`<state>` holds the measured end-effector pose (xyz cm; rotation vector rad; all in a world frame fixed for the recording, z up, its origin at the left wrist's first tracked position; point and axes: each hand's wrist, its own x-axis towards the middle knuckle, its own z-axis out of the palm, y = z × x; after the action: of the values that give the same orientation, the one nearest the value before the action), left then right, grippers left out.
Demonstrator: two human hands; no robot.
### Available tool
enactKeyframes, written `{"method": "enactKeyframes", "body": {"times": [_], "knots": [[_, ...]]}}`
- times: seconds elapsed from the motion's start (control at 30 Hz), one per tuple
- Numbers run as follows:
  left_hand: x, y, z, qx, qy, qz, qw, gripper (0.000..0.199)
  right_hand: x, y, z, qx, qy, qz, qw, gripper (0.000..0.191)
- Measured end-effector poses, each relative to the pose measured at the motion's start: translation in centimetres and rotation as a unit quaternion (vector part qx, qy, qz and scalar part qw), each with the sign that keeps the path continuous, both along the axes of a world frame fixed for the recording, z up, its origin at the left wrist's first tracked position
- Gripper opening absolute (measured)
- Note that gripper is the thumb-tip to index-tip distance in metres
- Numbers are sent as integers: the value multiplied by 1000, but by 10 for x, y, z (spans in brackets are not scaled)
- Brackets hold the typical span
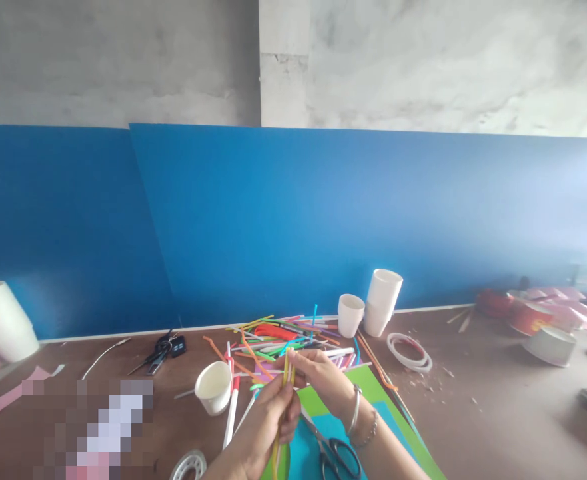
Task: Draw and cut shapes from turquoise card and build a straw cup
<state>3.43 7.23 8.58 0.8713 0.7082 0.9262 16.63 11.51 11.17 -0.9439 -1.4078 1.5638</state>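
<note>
Nearest, scissors [327,445] are seen lying on a blue sheet [302,453], at four o'clock from the left hand [276,408]; just beyond, the yellow straw [286,371], apparently doubled, is gripped low by that hand and pinched near its top by the right hand [319,371], the two almost together; its long axis is pointed from six to twelve o'clock, toward loose straws [276,331] strewn farther off across the counter [473,433]
</note>
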Motion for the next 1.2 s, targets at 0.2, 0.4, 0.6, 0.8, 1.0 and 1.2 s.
{"method": "enactKeyframes", "body": {"times": [0.2, 0.4, 0.6, 0.8, 1.0, 1.2], "knots": [[1, -4, 4, -12, -10, -12, 1000, 42, -8, -2, -3, -27, -4, -64, 998, 46], [1, -2, 2, -40, -37, 62, 997, 33, -18, -6, -4, -8, -24, -72, 997, 47], [-2, 3, -6, -50, -20, 38, 998, 40, -22, -6, -6, 0, -10, -91, 996, 49], [-3, -1, -5, -51, -12, 6, 999, 41, -23, -7, -9, -29, 37, -58, 997, 55], [0, 1, -8, -28, 14, 22, 999, 45, -24, -9, -7, -51, 39, -54, 996, 62], [5, 3, -15, -21, 41, 23, 999, 48, -27, -7, -15, -57, -7, -59, 997, 57]]}}
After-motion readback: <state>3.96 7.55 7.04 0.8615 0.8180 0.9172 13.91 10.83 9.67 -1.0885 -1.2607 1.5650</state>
